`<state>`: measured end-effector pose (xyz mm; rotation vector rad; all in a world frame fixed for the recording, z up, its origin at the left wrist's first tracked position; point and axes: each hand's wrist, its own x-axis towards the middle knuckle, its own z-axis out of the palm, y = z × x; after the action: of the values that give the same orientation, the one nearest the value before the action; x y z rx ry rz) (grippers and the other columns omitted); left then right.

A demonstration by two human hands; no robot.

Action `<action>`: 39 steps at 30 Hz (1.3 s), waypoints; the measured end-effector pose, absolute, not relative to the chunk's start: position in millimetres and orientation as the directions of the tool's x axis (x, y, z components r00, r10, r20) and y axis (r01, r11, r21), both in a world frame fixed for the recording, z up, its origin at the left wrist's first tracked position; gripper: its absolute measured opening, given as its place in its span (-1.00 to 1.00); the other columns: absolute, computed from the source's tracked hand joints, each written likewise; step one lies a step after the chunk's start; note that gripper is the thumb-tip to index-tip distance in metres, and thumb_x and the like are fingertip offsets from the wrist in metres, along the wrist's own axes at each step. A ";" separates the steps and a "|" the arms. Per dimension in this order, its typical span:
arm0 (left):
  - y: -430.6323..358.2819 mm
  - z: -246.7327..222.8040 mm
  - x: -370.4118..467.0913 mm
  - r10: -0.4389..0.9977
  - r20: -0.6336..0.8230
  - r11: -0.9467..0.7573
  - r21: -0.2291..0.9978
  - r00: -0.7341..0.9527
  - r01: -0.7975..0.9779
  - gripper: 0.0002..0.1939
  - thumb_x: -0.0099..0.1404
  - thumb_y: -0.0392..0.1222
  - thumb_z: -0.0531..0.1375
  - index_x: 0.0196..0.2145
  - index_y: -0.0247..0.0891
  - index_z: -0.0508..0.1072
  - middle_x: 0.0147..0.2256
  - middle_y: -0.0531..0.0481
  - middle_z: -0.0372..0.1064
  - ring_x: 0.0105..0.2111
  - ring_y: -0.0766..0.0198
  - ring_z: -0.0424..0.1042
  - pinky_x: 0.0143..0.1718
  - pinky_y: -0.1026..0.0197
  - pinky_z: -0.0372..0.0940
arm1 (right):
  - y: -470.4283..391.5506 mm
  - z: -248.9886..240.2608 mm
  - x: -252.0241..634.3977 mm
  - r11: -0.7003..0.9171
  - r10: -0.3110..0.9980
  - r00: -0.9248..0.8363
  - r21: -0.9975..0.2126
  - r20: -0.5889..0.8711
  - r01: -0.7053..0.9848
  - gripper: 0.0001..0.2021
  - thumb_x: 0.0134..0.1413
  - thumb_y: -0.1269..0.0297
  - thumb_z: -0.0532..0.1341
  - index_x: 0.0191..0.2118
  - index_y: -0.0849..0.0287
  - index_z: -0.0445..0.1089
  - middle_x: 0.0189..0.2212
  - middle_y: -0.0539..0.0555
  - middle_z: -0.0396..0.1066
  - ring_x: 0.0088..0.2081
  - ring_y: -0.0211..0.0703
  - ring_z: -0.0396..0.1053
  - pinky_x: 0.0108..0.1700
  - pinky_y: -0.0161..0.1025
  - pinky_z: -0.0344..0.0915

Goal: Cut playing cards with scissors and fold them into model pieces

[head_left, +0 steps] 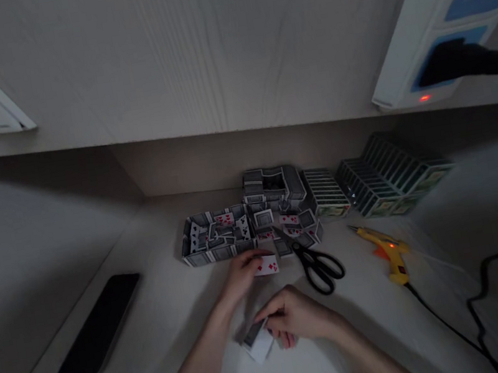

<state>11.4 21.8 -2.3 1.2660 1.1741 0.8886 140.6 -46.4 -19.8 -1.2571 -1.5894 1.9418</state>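
Note:
My left hand [241, 277] pinches a playing card [267, 265] that shows red diamonds, face up. Nearer to me, my right hand [294, 315] is closed on the edge of a grey-backed playing card [256, 338], which looks folded, with a white part at its lower end. Just beyond my hands lie black-handled scissors [321, 266], their blades resting among loose cards [283, 246]. At the left of these stands an open tray built of cards [220, 253], with more folded cards inside.
A card-built box with an opening [257, 191] stands behind. Green-edged stacked card structures [383, 181] are at back right. A yellow glue gun [389, 252] with a lit red light trails a cord. A dark phone [101, 326] lies left. A power strip [442, 36] hangs above.

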 end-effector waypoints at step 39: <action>2.1 0.7 11.6 0.744 -0.201 0.273 0.962 0.638 -0.015 -0.60 -0.01 -0.26 0.11 -0.15 -0.27 0.41 -0.31 -0.06 0.38 -0.39 0.26 0.37 -0.46 0.28 0.32 | -23.0 -2.4 176.1 0.175 0.975 -0.050 -0.605 0.218 0.777 -0.80 -0.20 0.50 0.08 -0.51 0.15 0.42 -0.51 0.05 0.44 -0.42 -0.14 0.37 -0.41 -0.31 0.18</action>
<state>11.6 2.1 0.7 1.1991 0.7406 0.5783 176.1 -23.0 -2.4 -1.6483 -1.8732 0.4379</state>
